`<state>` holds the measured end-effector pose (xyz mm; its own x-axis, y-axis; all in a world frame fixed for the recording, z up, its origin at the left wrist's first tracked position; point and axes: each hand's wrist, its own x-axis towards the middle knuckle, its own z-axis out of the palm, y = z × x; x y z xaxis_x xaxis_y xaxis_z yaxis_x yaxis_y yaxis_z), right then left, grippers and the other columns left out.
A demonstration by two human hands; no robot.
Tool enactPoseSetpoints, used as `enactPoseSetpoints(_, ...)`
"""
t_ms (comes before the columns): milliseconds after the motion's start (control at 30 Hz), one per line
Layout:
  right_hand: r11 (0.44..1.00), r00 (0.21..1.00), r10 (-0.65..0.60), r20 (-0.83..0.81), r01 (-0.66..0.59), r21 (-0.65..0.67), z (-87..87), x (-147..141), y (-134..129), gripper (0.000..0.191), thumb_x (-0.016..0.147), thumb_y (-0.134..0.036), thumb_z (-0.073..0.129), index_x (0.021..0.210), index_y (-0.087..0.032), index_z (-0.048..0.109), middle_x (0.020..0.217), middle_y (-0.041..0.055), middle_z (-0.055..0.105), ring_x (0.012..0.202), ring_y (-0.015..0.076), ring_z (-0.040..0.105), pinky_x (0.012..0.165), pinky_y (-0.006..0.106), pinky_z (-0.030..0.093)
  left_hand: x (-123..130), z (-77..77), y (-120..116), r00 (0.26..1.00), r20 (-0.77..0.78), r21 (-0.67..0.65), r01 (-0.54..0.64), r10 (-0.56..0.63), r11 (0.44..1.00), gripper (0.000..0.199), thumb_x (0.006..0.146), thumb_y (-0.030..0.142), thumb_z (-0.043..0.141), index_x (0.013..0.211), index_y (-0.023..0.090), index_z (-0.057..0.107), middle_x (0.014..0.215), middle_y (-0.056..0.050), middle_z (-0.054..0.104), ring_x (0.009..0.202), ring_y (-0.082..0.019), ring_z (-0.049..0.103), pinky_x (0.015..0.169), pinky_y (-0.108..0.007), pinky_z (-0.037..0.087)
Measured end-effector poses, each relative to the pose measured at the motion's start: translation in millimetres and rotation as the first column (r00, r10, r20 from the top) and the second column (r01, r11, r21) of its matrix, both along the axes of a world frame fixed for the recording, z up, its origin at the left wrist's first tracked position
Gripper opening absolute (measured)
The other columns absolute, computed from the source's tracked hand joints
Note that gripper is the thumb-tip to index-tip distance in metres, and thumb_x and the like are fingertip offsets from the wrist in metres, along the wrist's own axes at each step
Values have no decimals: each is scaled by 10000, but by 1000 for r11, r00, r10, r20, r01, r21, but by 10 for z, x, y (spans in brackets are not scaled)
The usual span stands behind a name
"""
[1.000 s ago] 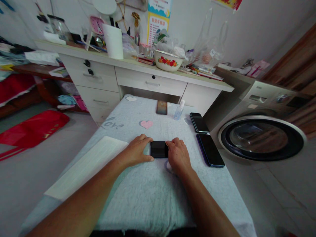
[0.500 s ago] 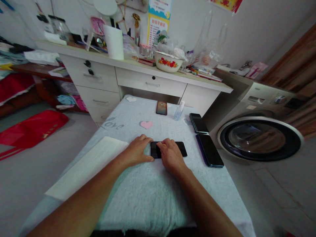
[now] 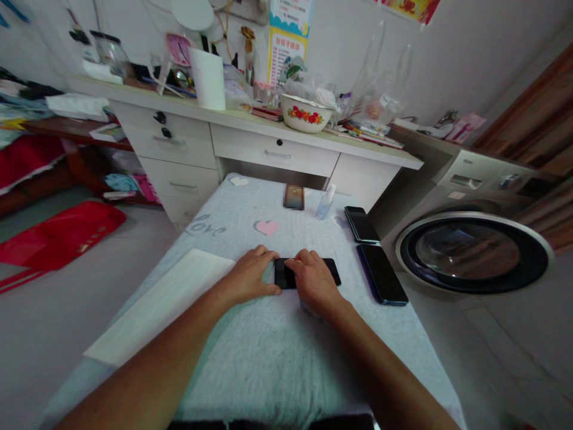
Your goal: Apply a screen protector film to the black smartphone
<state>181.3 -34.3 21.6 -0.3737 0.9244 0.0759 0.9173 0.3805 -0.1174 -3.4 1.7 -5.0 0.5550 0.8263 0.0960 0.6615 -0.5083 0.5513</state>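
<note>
A black smartphone [image 3: 330,270] lies flat and crosswise on the cloth-covered table. My left hand [image 3: 252,273] steadies its left end, thumb at the near corner and fingers at the far corner. Over the middle of the dark screen, my right hand [image 3: 312,279] is closed, its fingers bunched and pressed down on the glass. Whatever those fingers may hold is hidden. Further right lie two sets of dark phones, a nearer one [image 3: 382,276] and a farther one [image 3: 362,224]. At the far side are a clear spray bottle [image 3: 324,203] and another phone-shaped item [image 3: 293,197], its surface pixelated.
A long white paper strip [image 3: 161,307] lies under my left forearm. Beyond the table stands a white desk [image 3: 273,146] with a flowered bowl [image 3: 307,113] and a paper roll [image 3: 208,79]. To the right is a washing machine [image 3: 470,197]; a red bag [image 3: 67,234] lies on the floor.
The view has shifted very slightly. Both hands stay on the smartphone, with my right fingers in nearly the same spot on the screen.
</note>
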Motion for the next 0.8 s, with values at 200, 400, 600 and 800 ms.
enactPoseSetpoints(200, 994, 994, -107, 6, 107, 10, -48, 12, 27, 337, 909, -151, 358, 1103, -227, 624, 999, 75, 547, 889, 194, 447, 803, 297, 319, -10, 6, 1, 1000, 0, 2, 8, -8, 1000, 624, 598, 428, 717, 1152, 229, 513, 1052, -52, 498, 986, -243, 510, 864, -351, 412)
enactPoseSetpoints(400, 981, 981, -190, 32, 189, 28, -68, 117, 73, 320, 890, -137, 368, 1046, -216, 637, 979, 85, 541, 876, 205, 442, 784, 305, 321, 1, 39, -11, 1000, -16, -16, 7, -7, 1000, 630, 597, 406, 720, 1157, 211, 510, 1060, -58, 497, 997, -241, 499, 878, -350, 406)
enactPoseSetpoints(600, 963, 962, -269, 36, 269, 17, -59, 254, 56, 309, 870, -132, 388, 1005, -215, 653, 947, 85, 539, 875, 206, 443, 789, 300, 319, 7, 72, -17, 1000, -21, -39, 4, -5, 999, 642, 601, 400, 714, 1169, 192, 500, 1075, -68, 494, 1013, -244, 496, 889, -353, 404)
enactPoseSetpoints(800, 942, 943, -333, 17, 332, 45, -84, 368, 44, 307, 854, -133, 404, 1008, -221, 654, 935, 90, 536, 879, 207, 444, 782, 289, 320, -14, 65, -9, 1000, -6, -40, 3, -3, 999, 641, 592, 419, 708, 1157, 192, 507, 1059, -65, 506, 997, -248, 504, 868, -358, 414)
